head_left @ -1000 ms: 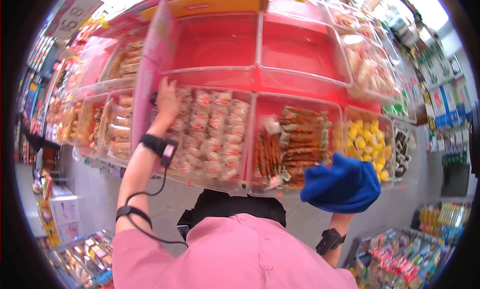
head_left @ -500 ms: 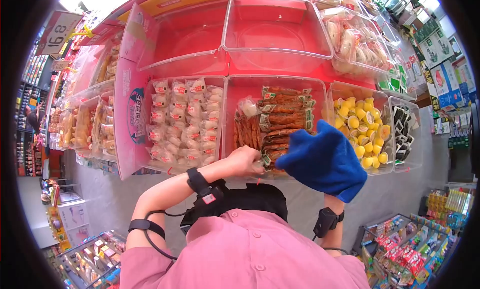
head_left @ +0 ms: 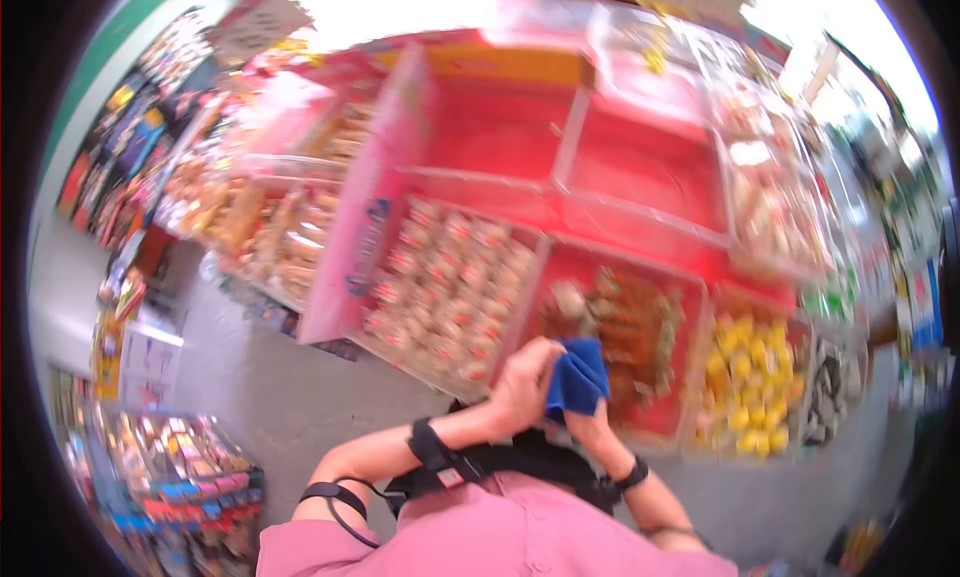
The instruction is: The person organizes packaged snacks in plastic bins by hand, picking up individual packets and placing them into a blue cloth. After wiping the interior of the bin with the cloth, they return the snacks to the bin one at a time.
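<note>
**Both hands on the cloth**

Near the pink shirt [head_left: 480, 532], the left hand [head_left: 527, 387] and right hand [head_left: 590, 422] are closing together around a blue cloth [head_left: 577, 379], gripping it. Just beyond, clear bins [head_left: 640, 432] are holding packaged snacks [head_left: 445, 282]; farther bins are sitting blurred.

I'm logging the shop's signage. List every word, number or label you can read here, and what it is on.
None can be read; the picture is motion-blurred.
Price sign at top left: print too blurred.
Blue logo on the pink divider: unreadable.
Snack packets in the clear bins: labels too small and smeared.
Blue cloth, held in both hands: no print shows.
</note>
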Demonstrator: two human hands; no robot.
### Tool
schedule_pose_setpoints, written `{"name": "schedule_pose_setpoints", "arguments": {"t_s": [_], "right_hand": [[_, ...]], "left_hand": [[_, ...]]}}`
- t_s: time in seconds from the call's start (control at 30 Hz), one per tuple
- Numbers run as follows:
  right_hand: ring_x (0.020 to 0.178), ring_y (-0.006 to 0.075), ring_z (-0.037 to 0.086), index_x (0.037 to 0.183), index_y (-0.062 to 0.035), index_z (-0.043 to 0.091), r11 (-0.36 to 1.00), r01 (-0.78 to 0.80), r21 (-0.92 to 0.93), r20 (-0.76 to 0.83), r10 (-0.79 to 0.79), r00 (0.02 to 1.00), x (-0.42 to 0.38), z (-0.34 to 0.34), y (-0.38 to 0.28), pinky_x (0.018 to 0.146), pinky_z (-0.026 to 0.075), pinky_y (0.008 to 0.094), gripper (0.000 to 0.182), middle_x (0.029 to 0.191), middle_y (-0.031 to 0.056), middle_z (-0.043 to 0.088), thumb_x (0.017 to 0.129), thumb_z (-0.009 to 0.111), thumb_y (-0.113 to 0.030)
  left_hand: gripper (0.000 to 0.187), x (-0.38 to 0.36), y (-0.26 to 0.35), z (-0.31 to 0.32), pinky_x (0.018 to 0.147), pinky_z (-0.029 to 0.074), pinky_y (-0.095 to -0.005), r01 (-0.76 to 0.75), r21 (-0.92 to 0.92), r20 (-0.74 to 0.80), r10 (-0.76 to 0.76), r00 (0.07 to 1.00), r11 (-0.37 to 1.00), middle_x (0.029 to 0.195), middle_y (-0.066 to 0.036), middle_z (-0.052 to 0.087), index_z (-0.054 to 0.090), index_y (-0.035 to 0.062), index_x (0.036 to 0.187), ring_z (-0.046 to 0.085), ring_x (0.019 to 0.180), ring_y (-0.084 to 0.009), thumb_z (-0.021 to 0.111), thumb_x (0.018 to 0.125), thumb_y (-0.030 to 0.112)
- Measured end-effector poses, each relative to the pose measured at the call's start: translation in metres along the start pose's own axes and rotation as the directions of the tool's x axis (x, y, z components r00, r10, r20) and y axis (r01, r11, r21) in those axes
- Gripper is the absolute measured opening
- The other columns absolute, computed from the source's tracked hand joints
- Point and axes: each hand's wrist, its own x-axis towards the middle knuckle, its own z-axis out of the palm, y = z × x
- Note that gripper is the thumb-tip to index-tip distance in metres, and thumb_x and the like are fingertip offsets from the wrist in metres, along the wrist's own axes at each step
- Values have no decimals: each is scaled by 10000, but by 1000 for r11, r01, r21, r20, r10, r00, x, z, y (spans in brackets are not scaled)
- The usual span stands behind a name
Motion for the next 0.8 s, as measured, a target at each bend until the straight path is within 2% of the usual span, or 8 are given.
{"name": "schedule_pose_setpoints", "arguments": {"t_s": [0.03,0.1,0.17,0.37,0.5,0.7,0.77,0.8], "right_hand": [[864,311,538,872,-29,579,954,223,-198,-40,-235,971,10,5,-3,770,437,368,95,883,146,568,778,562,-39],[775,338,516,759,-25,514,974,162,-156,110,-146,983,26,5,-24,695,428,390,121,777,145,527,655,574,-11],[704,307,519,797,-19,531,952,252,-174,162,-224,961,36,8,-38,630,413,354,65,744,133,529,737,538,-45],[653,143,486,756,-29,521,975,-162,151,209,128,969,32,40,-51,592,386,268,164,726,27,516,847,451,-146],[769,125,572,883,-12,573,279,-761,586,606,472,640,22,52,-81,696,489,272,159,853,31,590,839,492,-141],[782,132,578,913,0,574,546,-742,389,777,238,583,-27,114,-109,706,490,271,158,870,42,596,819,508,-108],[786,134,580,923,4,574,656,-669,349,786,183,590,-53,136,-121,710,491,270,162,875,46,598,812,513,-97],[788,136,581,929,6,575,705,-624,337,786,155,599,-66,146,-126,711,491,270,165,878,47,599,809,516,-91]], "left_hand": [[196,-5,-9,0,655,443,-321,-120,45,-57,123,991,992,821,-150,530,512,-21,954,548,760,-240,511,759,-40],[326,-17,-1,-4,683,446,-328,-12,26,-126,15,992,1000,928,-146,515,478,2,1058,544,808,-271,501,738,-55],[334,-24,5,-10,645,439,-251,54,-84,-182,-69,981,995,932,-90,507,460,26,1109,518,800,-127,512,783,-25],[174,-52,14,-45,571,389,-204,52,-276,-340,-149,929,960,721,-3,486,540,24,999,451,673,-37,531,830,-15],[191,-85,14,-86,628,432,-223,-67,-245,-384,-34,923,967,786,-30,548,537,12,1006,524,724,-73,546,817,-15],[285,-169,20,-125,710,461,-250,-117,-208,-494,-2,869,971,956,-73,563,502,18,1068,568,815,-135,601,803,59],[354,-205,21,-121,711,465,-276,176,-45,-877,-123,464,983,927,-94,568,487,10,1066,566,811,-153,654,781,139],[402,-225,15,-121,714,461,-309,286,-141,-863,-259,434,948,902,-117,570,496,2,1045,570,807,-179,660,786,262]]}}
